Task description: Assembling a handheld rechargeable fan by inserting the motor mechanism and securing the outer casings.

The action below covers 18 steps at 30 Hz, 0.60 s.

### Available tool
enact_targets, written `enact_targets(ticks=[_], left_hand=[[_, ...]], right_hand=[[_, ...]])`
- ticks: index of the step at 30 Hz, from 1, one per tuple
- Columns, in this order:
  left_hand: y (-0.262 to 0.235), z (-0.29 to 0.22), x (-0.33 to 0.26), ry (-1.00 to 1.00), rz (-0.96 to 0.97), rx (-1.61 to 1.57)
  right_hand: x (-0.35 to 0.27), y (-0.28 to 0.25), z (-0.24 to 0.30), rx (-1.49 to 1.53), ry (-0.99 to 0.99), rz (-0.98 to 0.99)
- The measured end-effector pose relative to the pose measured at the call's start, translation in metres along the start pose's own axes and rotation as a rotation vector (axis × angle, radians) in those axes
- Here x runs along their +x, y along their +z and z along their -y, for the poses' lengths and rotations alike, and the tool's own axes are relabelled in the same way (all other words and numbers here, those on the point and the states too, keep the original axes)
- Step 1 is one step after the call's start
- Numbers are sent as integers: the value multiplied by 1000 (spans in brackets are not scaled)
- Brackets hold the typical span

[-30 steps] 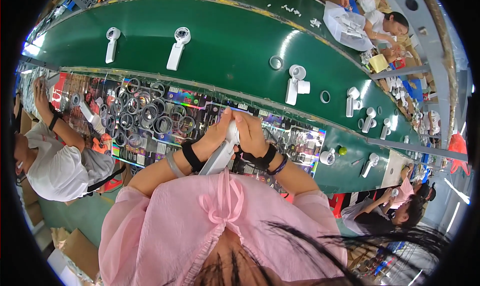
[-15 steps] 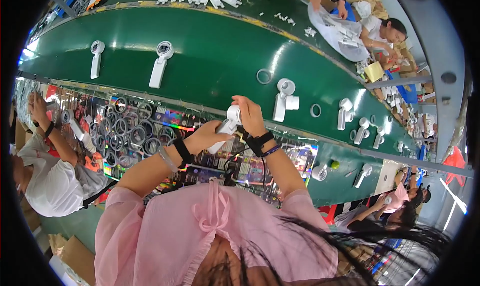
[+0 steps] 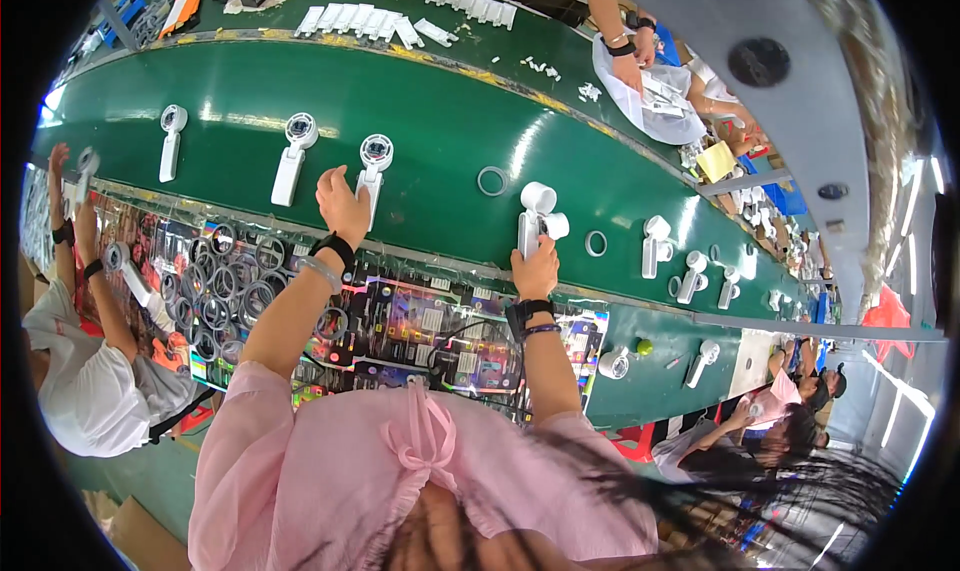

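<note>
On the green work surface point(image 3: 430, 121) stretches a row of white handheld fans. My left hand point(image 3: 343, 209) is at the handle of one white handheld fan point(image 3: 376, 153) with a round dark-centred head; its fingers are apart and seem to rest beside the handle rather than around it. Farther right, my right hand point(image 3: 537, 271) has its fingers closed on the lower handle of another white handheld fan point(image 3: 538, 197), whose round head faces up, with a short white cylindrical part point(image 3: 553, 225) against it. A loose grey ring point(image 3: 492, 181) lies between these two fans.
Two more handheld fans lie left, one of them here point(image 3: 295, 156). Several grey rings point(image 3: 225, 281) are piled on printed sheets along the near edge. Another grey ring point(image 3: 596, 243) and more fans point(image 3: 655, 246) lie right. Co-workers sit left and right; a grey beam point(image 3: 800, 121) rises right.
The fan held between both hands is now laid on the green surface with my left hand beside it. My right hand has moved right to another fan. The view has shifted slightly.
</note>
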<state>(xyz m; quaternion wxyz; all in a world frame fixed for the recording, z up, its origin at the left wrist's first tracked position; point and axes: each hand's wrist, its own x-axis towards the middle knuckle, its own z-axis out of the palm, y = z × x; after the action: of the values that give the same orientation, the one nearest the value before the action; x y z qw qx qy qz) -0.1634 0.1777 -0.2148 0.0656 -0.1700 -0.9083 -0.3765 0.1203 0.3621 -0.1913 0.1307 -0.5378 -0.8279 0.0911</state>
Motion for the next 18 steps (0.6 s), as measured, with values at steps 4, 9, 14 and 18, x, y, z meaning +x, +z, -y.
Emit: enact_targets(ticks=[4, 9, 14, 18], left_hand=[[-23, -32, -29, -45, 459, -660], [-76, -77, -51, -846, 914, -950], [-80, -45, -77, -759, 739, -1251], [-155, -92, -88, -849, 751, -1256]], right_hand=[[-4, 3, 3, 448, -3, 57], [-83, -48, 85, 880, -36, 572], [-144, -91, 115, 691, -600, 390], [-160, -86, 118, 1101, -226, 63]])
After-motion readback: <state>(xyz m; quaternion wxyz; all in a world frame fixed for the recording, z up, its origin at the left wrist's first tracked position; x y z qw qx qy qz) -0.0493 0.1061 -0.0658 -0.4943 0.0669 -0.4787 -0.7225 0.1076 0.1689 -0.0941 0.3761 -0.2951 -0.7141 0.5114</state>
